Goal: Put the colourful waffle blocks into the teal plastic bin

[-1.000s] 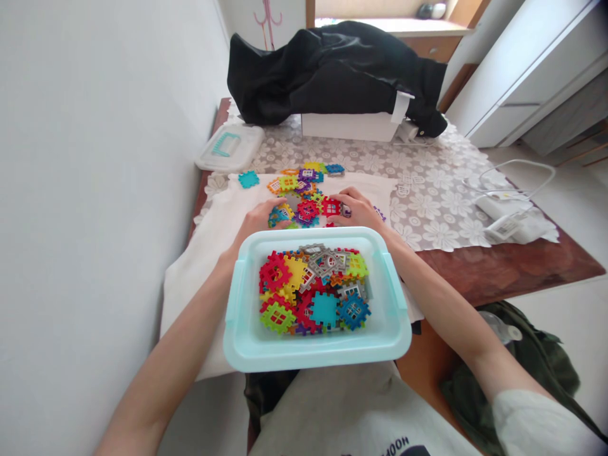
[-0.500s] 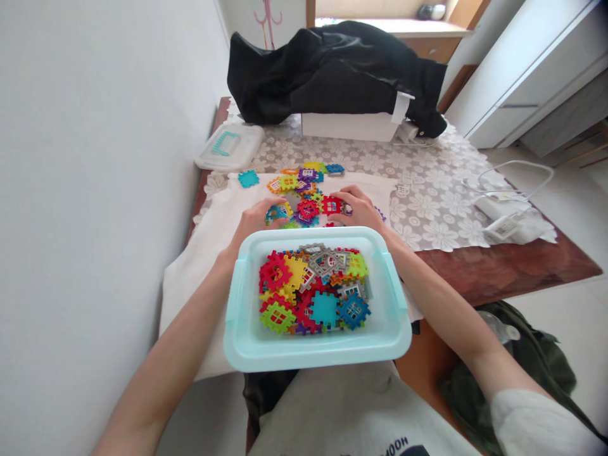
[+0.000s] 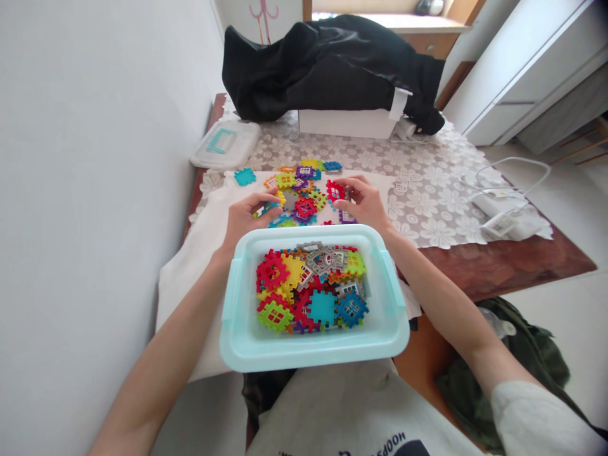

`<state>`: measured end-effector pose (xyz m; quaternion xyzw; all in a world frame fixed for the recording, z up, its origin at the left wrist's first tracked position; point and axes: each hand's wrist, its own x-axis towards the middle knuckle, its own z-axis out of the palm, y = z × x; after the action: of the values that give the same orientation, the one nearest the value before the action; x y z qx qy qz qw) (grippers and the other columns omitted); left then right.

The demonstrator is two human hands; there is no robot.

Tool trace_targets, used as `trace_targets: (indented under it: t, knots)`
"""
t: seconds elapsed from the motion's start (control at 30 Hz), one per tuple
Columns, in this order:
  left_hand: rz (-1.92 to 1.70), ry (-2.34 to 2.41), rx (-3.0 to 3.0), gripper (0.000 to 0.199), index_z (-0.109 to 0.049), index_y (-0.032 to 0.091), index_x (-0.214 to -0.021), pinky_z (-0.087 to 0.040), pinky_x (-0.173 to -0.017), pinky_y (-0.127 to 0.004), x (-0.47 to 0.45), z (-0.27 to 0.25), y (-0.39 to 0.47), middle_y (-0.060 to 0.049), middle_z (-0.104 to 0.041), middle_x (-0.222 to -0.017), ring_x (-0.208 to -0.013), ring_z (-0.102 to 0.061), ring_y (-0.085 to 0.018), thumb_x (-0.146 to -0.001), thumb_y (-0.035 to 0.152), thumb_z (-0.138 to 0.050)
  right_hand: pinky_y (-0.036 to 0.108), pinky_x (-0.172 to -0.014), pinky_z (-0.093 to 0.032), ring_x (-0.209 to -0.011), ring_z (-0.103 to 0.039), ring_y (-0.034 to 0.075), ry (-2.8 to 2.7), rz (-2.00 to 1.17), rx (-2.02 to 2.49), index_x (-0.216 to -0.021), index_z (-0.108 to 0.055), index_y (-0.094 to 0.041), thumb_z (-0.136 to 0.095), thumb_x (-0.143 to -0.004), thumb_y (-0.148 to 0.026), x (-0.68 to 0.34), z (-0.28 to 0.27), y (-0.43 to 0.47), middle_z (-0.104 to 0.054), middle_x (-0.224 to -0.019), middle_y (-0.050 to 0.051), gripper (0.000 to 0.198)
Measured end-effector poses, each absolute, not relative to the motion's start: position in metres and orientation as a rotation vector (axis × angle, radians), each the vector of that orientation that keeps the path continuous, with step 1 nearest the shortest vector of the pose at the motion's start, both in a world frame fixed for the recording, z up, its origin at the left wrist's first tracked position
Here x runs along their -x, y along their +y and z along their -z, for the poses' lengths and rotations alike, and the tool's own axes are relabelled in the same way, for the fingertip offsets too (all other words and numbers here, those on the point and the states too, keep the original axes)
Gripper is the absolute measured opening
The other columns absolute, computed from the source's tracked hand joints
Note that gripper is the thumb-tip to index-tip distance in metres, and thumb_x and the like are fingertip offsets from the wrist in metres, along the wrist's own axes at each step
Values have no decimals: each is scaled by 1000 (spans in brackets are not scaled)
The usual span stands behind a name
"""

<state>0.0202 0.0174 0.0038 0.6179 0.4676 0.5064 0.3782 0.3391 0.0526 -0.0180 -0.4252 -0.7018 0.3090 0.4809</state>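
My right hand (image 3: 365, 206) is closed on a red building tile (image 3: 335, 190) with a window cutout, raised on its edge. Something grey shows between its fingers behind the tile. My left hand (image 3: 249, 218) is wrapped round blue and yellow building tiles (image 3: 270, 206), partly hidden by the fingers. Between the hands lies a spread of notched plastic tiles, among them a red tile (image 3: 305, 208) and a lime tile (image 3: 286, 180). Nearer to me, a light-blue tub (image 3: 313, 354) holds many more tiles in several colours.
A turquoise tile (image 3: 245, 177) lies apart at the left on the white cloth (image 3: 190, 278). Behind it rests a clear lid (image 3: 225, 145). A black cover (image 3: 332, 69) drapes over a white box (image 3: 346, 123). White cables (image 3: 508, 209) lie at right, and a wall rises at left.
My right hand has lifted and turned the red tile, moving it slightly away from the pile. My left hand has shifted a little left with its tiles. The view has moved slightly.
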Motion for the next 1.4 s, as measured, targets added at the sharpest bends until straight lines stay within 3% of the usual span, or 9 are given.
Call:
trace_targets:
  t: [0.23, 0.57, 0.77, 0.87, 0.93, 1.0, 1.1, 1.23, 1.4]
  knots:
    - [-1378, 1029, -1468, 47, -79, 27, -101, -61, -122, -64, -7, -46, 7, -9, -86, -126, -143, -73, -38, -78, 63, -99, 36, -84, -63, -89, -67, 17, -1679, -1036, 607, -129, -84, -32, -88, -78, -88, -343, -33, 24, -67, -123, 6, 76]
    - [-855, 781, -1698, 47, -91, 36, -104, -71, -110, -57, 3, -99, -38, -8, -90, -118, -119, -85, -41, -70, 64, -105, 51, -110, -65, -118, -76, 32, -2174, -1168, 498, -122, -90, -31, -84, -72, -96, -344, -82, -11, -79, -122, 11, 82]
    - [-1107, 793, -1606, 52, -89, 29, -102, -73, -104, -57, -9, -79, -26, -9, -90, -106, -105, -88, -37, -83, 78, -90, 53, -109, -66, -113, -80, 30, -1701, -1197, 617, -115, -87, -25, -42, -90, -109, -342, -37, 17, -81, -117, 13, 98]
    - [-1333, 950, -1514, 55, -85, 26, -100, -71, -106, -54, -11, -53, -7, -7, -89, -102, -105, -87, -31, -96, 80, -74, 53, -117, -62, -120, -78, 29, -1727, -922, 910, -120, -84, -25, -49, -103, -92, -344, -12, 35, -82, -123, 11, 77]
    - [-1328, 1105, -1592, 53, -83, 25, -108, -68, -111, -51, -9, -32, 6, -9, -88, -116, -117, -84, -30, -103, 74, -67, 60, -128, -53, -140, -70, 34, -1885, -705, 1087, -133, -81, -25, -63, -104, -79, -349, 4, 44, -77, -143, 14, 63]
    - [-1188, 1272, -1830, 57, -80, 23, -130, -55, -129, -52, -5, -9, 18, -12, -80, -145, -144, -72, -33, -102, 71, -69, 71, -137, -37, -163, -50, 44, -2074, -564, 1263, -155, -70, -25, -76, -98, -70, -353, 19, 48, -59, -170, 18, 72]
    - [-747, 1416, -2170, 77, -68, 16, -156, -27, -143, -63, 0, 21, 29, -18, -49, -180, -172, -36, -46, -96, 64, -74, 82, -138, -24, -174, -27, 53, -2305, -510, 1450, -171, -53, -26, -86, -93, -58, -357, 37, 49, -34, -187, 19, 90]
    - [-393, 1464, -2311, 68, -59, 24, -167, -23, -143, -68, 2, 44, 33, -18, -37, -187, -177, -25, -43, -101, 39, -67, 71, -139, -33, -168, -43, 45, -2389, -484, 1347, -167, -57, -21, -74, -103, -55, -351, 44, 49, -48, -179, 21, 74]
    - [-589, 1294, -2328, 72, -59, 22, -164, -26, -146, -59, 2, 45, 36, -16, -55, -176, -168, -47, -35, -95, 35, -68, 61, -127, -52, -143, -67, 38, -2270, -429, 1255, -149, -70, -21, -67, -105, -45, -338, 44, 49, -71, -154, 18, 50]
